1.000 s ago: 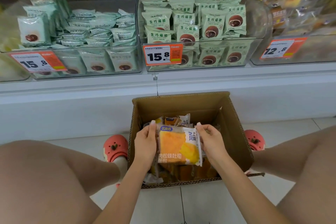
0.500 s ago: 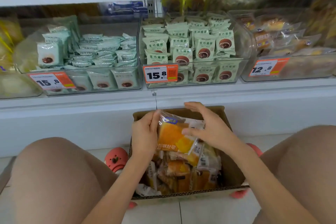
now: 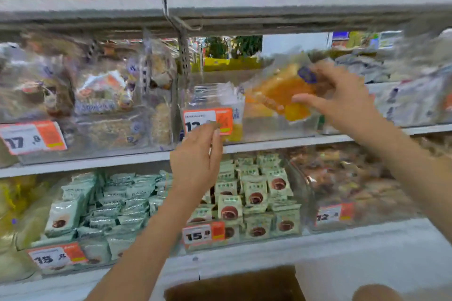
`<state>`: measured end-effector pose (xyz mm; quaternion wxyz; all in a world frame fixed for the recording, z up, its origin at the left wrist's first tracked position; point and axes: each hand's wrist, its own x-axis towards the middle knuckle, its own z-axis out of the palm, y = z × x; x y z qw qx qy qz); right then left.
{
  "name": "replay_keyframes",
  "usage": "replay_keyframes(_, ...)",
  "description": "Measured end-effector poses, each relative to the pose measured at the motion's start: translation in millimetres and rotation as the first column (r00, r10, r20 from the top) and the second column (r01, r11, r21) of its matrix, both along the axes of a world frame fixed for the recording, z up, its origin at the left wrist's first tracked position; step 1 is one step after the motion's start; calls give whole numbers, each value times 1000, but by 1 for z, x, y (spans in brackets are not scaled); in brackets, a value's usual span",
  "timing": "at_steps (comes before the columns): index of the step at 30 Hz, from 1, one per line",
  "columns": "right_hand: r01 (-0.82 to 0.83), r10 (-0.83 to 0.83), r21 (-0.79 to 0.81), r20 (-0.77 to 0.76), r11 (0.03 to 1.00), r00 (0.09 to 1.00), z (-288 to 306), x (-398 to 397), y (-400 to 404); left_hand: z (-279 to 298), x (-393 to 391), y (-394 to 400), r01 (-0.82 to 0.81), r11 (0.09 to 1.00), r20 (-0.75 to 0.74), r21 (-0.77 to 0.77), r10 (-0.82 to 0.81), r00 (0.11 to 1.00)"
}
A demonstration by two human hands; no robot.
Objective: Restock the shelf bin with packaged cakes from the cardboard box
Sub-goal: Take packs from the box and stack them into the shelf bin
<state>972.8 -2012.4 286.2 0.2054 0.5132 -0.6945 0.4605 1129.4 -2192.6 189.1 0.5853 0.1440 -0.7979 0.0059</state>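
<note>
Cake [image 3: 278, 91] sits pinched in the right hand [image 3: 342, 102], right of frame centre, long axis tilting down toward the clear bin [image 3: 276, 127] just below it. Left hand [image 3: 195, 161], fingers relaxed and holding nothing, hovers lower left by the bin's price tag [image 3: 208, 121]; right is nearer.

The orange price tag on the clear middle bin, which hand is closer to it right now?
Left. The left hand is raised just below the price tag, fingertips at its lower edge. The right hand is off to the tag's right, holding the packaged cake over the bin.
</note>
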Motion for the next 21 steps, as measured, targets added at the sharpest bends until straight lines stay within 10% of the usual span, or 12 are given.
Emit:
replay_keyframes(6,249,-176,253,-278,935,944,83,-87,-77,35,-83,-70,-185,946,105,-267,219,970)
replay_keyframes(11,347,-173,688,-311,638,935,61,-145,-137,19,-98,-85,-272,896,-66,-352,266,962)
replay_keyframes(21,194,-61,740,-203,644,977,14,-177,-206,17,-101,-91,-271,866,-153,-419,227,962)
